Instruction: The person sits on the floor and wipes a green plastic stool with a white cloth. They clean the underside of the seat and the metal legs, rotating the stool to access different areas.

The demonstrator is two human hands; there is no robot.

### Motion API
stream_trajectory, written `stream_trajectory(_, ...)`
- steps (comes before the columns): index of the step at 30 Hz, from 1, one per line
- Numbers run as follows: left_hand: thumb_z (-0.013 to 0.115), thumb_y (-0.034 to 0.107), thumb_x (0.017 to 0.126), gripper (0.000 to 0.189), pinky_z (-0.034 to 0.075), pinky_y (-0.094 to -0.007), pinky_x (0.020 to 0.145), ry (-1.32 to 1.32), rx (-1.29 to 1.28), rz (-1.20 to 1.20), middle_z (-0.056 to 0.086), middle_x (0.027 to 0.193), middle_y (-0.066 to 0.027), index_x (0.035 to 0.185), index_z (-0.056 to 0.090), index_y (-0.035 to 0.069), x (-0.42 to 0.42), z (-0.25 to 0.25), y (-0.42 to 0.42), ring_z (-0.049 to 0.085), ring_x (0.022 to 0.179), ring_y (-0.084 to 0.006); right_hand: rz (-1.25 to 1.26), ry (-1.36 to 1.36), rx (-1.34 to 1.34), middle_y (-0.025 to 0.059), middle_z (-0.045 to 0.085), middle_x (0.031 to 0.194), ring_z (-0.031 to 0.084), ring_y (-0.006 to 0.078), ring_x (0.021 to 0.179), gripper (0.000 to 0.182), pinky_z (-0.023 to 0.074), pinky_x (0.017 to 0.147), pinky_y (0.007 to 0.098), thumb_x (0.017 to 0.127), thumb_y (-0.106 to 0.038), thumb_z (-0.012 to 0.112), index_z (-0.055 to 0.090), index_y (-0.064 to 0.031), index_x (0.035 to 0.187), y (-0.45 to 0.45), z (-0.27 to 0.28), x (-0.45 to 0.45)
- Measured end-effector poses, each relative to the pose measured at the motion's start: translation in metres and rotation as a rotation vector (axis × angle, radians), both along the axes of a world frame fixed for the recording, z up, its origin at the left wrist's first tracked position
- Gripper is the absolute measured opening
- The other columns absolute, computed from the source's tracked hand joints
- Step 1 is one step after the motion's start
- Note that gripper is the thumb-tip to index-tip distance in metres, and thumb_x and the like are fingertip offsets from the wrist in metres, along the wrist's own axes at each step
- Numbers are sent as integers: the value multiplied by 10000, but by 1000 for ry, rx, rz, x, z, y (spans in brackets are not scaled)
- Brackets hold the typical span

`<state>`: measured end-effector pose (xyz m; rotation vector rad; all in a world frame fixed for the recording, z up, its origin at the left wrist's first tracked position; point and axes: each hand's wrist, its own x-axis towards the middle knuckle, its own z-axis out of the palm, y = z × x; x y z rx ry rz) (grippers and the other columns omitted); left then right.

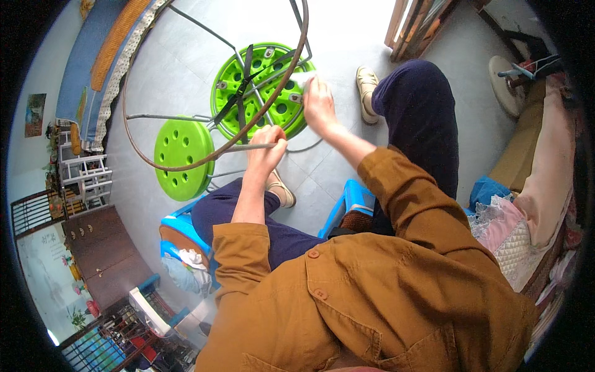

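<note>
An upturned metal-legged stool stands before me, its green plastic seat [279, 109] showing its underside. Above the seat rises a rusty metal ring [272, 109] joined to the legs. My left hand [264, 156] grips one of the grey metal legs [237, 148]. My right hand [320, 104], at the seat's right edge, holds a white cloth or tissue [302, 78] against the rim area; it is blurred. Black straps with a buckle [243, 86] cross the underside over the metal cross bars.
Another green round stool [179, 158] with holes in its seat lies tipped at the left. Blue plastic stools [341, 204] are beside my legs. A wooden frame [404, 28] stands at the top right, a cloth-covered bed or couch [83, 79] at the upper left, a brown cabinet [109, 255] below.
</note>
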<state>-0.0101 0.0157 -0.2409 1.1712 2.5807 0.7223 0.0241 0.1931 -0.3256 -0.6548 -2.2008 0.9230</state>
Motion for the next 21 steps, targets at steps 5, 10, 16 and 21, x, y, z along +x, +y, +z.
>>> stream_trajectory(5,606,166,736,133,485,-463,719,-14,-15,17,629,788,-153,764,641,41,-1,-1,0,610,800,-351,65,-33,-131,359,279,1511,370,503,1344,703,323,1139,483,911,-80,604,242,136,1474,-50,3,41)
stream_trajectory(10,595,161,738,128,482,-456,710,-31,19,19,617,772,-148,740,629,38,1,3,5,608,785,-342,6,38,-123,354,420,1408,428,481,1286,613,363,1099,480,938,-118,558,311,133,1440,-17,-4,7)
stream_trajectory(16,588,158,745,123,483,-458,719,10,-5,-3,613,781,-143,734,629,43,2,3,5,604,793,-336,122,-107,-304,283,525,1138,515,463,1049,262,434,903,525,891,-88,560,489,22,1117,52,0,-48)
stream_trajectory(21,603,161,740,112,482,-464,712,17,-2,-4,612,781,-137,740,631,52,3,0,3,604,788,-335,50,109,-214,306,483,1242,484,485,1145,437,413,989,484,902,-48,558,423,64,1302,16,-7,-23)
